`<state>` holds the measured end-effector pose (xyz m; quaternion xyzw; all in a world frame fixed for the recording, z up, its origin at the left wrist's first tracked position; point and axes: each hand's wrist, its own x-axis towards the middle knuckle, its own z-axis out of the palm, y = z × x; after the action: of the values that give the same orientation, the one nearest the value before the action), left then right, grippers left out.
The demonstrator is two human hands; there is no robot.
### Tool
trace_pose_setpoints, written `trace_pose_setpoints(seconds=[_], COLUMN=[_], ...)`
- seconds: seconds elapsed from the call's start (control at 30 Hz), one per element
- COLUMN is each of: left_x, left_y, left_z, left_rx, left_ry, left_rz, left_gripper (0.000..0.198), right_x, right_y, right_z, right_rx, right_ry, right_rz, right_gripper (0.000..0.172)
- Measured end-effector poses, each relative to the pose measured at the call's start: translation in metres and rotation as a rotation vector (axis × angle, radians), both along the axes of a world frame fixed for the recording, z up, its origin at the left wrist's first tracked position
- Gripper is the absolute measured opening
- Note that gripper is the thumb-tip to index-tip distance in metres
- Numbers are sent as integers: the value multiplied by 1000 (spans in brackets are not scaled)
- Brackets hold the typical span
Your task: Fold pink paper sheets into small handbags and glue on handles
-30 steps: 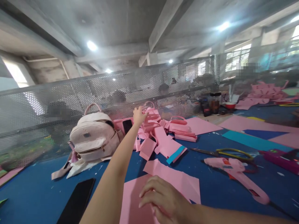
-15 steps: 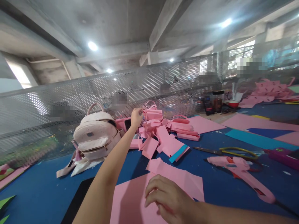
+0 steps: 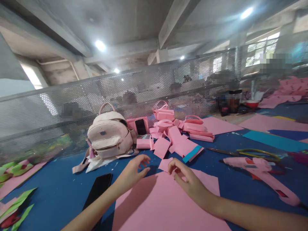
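Pink sheet (image 3: 156, 205) lies near the spread left hand (image 3: 133, 171) and beneath the curled right hand (image 3: 189, 182), grip unclear

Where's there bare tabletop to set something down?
Left: blue table between green paper pieces and the near phone. Right: between large pink sheet, right forearm and glue gun. Crowded: far side, from the backpack to the folded pink pieces.

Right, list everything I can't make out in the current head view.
All in the head view:
Nearer phone: part hidden behind the left forearm.
Large pink sheet: near edge cut off by the bottom edge.
Right hand: fingertip contact with paper hidden by its curled fingers.
Purple object: blurred, cut off by the right edge.
People: blurred, behind the perforated panel.
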<state>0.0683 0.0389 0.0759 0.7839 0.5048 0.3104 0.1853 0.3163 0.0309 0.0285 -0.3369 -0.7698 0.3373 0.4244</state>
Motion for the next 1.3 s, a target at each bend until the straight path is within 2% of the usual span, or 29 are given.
trace_pose_setpoints(seconds=[0.07, 0.13, 0.23, 0.3, 0.4, 0.5, 0.57, 0.7, 0.73, 0.8, 0.9, 0.93, 1.07, 1.23, 1.3], left_x=[-15, -29, -47, -55, -62, -62, -60, -59, -60, -63, -71, -75, -87, -96, -98], left_y=[-12, -18, -22, -23, -24, -26, -29, -40, -43, -49, -56, -58, -64, -69, -71], left_z=[-10, -14, -12, -9, -6, -4, -4, -7, -7, -5, 5, 10, 27, 40, 44], left_rx=[-101, -178, -250, -282, -302, -281, -262, -208, -195, -172, -127, -112, -79, -29, -23], left_ry=[87, 171, 297, 373, 441, 445, 420, 345, 328, 294, 206, 163, -45, -287, -353], left_rz=[49, 88, 114, 120, 108, 92, 92, 130, 150, 195, 250, 255, 222, 235, 248], left_gripper=[25, 29, 47, 52, 44, 36, 35, 51, 52, 40, 12, 9, 17, 24, 29], right_x=[-3, -5, -1, 7, 21, 34, 38, 40, 39, 37, 32, 30, 21, 4, -3], right_y=[0, -5, -17, -23, -23, -14, -9, -6, -7, -9, -9, -9, -6, -3, 1], right_z=[3, 8, 16, 18, 14, 11, 12, 21, 22, 23, 22, 21, 29, 55, 64], right_rx=[-21, -24, 13, 57, 118, 150, 133, 91, 89, 88, 95, 103, 164, 230, 209], right_ry=[-55, -120, -236, -417, -657, -727, -782, -838, -838, -834, -808, -793, -697, -553, -512], right_rz=[51, 130, 227, 273, 270, 172, 94, 14, 10, 6, -7, -12, -3, -9, -25], right_gripper=[18, 22, 34, 46, 60, 62, 63, 63, 63, 63, 65, 65, 56, 53, 40])
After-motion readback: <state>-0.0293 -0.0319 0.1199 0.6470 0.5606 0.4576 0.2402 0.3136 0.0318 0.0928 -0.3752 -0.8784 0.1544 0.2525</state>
